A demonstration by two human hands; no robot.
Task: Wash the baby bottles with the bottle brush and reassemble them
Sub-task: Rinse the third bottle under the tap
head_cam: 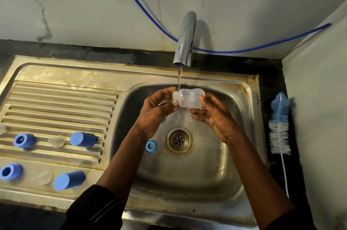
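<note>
One clear bottle (189, 98) is held on its side over the basin (187, 173), directly under the tap (185, 40). One stream of water (179, 79) strikes its neck end.

The left hand (157, 109) grips the neck end, thumb in front and fingers curled behind. The right hand (212, 115) holds the base end, thumb on the base and fingers nearly straight beneath it.

Parts count:
- Rings: three. One ring (150, 145) lies in the basin, left of the drain (179, 140). Two rings (24, 140), (11, 171) lie on the drainboard (56, 98).
- Caps: two (83, 139), (69, 180), both on their sides on the drainboard.
- Nipples: two (56, 141), (42, 177), each between a ring and a cap.
- Brush: one (279, 124), lying on the counter right of the sink, well apart from the bottle.

One blue hose (150, 15) runs along the wall behind the tap.
</note>
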